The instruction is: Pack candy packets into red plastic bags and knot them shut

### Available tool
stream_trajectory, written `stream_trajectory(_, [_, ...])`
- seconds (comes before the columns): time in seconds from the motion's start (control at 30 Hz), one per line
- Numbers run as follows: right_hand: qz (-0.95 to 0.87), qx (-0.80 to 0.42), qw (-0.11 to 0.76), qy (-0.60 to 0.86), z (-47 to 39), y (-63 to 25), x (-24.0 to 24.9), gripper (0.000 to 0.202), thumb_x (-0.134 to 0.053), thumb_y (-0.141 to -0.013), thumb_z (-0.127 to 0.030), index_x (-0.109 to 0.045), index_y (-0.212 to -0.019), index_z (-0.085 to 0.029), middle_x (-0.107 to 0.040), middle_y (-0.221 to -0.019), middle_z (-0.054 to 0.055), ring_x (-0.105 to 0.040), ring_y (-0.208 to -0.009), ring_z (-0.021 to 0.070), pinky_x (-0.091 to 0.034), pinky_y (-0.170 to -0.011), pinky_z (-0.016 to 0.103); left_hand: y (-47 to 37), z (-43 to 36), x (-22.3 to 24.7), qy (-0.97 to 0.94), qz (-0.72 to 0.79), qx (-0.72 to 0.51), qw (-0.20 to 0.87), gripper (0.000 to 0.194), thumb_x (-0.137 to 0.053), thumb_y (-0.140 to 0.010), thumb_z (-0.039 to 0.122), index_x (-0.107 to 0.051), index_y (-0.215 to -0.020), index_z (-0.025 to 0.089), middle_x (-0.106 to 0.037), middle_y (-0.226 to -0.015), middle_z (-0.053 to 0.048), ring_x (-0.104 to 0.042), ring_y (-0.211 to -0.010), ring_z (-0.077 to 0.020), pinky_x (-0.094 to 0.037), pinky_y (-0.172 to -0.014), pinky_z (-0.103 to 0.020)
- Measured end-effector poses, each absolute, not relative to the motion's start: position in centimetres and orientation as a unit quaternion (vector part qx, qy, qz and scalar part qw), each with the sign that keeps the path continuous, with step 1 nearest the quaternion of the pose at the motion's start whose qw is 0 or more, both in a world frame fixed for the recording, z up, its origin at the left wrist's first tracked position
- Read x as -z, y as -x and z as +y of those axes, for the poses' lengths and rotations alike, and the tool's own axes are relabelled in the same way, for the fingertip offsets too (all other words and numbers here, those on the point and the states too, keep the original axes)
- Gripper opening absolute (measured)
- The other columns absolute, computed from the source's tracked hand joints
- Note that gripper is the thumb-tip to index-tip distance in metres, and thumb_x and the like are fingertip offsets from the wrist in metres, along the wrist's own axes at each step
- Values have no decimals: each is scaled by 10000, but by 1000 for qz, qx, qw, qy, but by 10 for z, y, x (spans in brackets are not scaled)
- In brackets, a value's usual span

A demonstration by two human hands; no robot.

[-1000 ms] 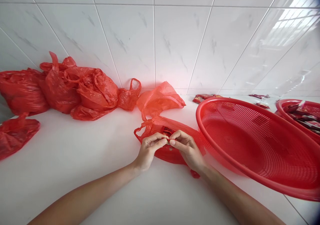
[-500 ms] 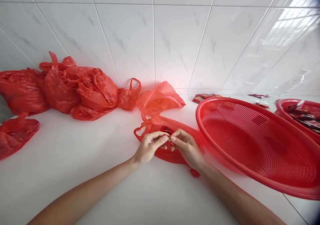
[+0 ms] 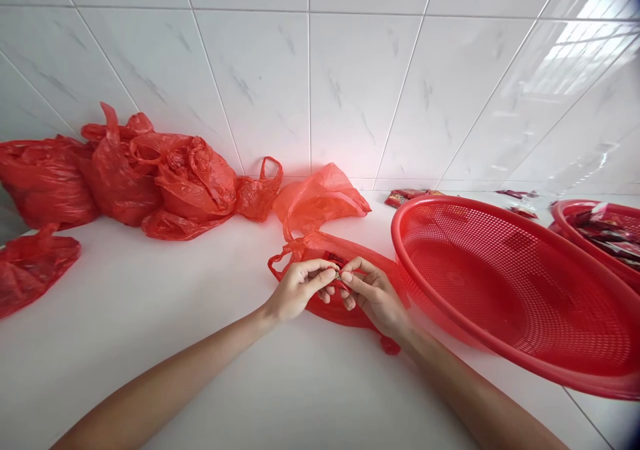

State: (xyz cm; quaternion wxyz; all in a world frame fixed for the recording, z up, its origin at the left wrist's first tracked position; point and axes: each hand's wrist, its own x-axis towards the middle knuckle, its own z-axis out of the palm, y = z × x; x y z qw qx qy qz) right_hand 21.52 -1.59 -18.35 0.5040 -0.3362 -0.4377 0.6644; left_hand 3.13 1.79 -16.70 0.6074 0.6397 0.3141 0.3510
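Packet [image 3: 343, 284]: red; likely light, soft, slippery; best pinched by edges;
Left hand [image 3: 296, 294], right hand [image 3: 379, 301]: fingers [image 3: 323, 279] clamped on packet;
Bag [image 3: 335, 313]: beneath fingers;
Basket [image 3: 465, 297]: right of fingers

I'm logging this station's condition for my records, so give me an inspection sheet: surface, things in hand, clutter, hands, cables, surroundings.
Surface: white tabletop, with a dark line at lower right.
Job's things: small red packet between the fingertips, partly hidden; open red plastic bag below it in the picture, a dark-printed packet visible there.
Clutter: bunched red bags at left; loose red packets behind the large red basket; second basket at right, holding packets.
Left hand: pinching the small red packet.
Right hand: pinching it from the other side.
Cables: nothing seen.
Surroundings: white tiled wall, bright reflection at upper right.
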Motion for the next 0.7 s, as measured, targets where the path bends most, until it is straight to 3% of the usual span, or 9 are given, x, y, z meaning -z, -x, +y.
stream_trajectory(0.37, [-402,-721,479,299,-17,-216,180,291,-731,-851,-394,-511,-813,-208,-629,-622,-52,-516,-463,74,-409,-515,226,-30,18,170,-607,309,-348,644,305,-634,-911,435,-692,-1002,150,-656,-748,-32,-545,-605,-104,-444,-607,-258])
stream_trajectory(0.7, [-399,-733,479,270,-17,-216,179,287,-721,-865,-352,-489,-794,-200,-609,-585,-53,-465,-429,61,-385,-482,211,-31,16,162,-474,285,-311,773,224,-733,-852,336,-659,-881,127,-500,-680,29,-392,-564,-40,-338,-556,-190])
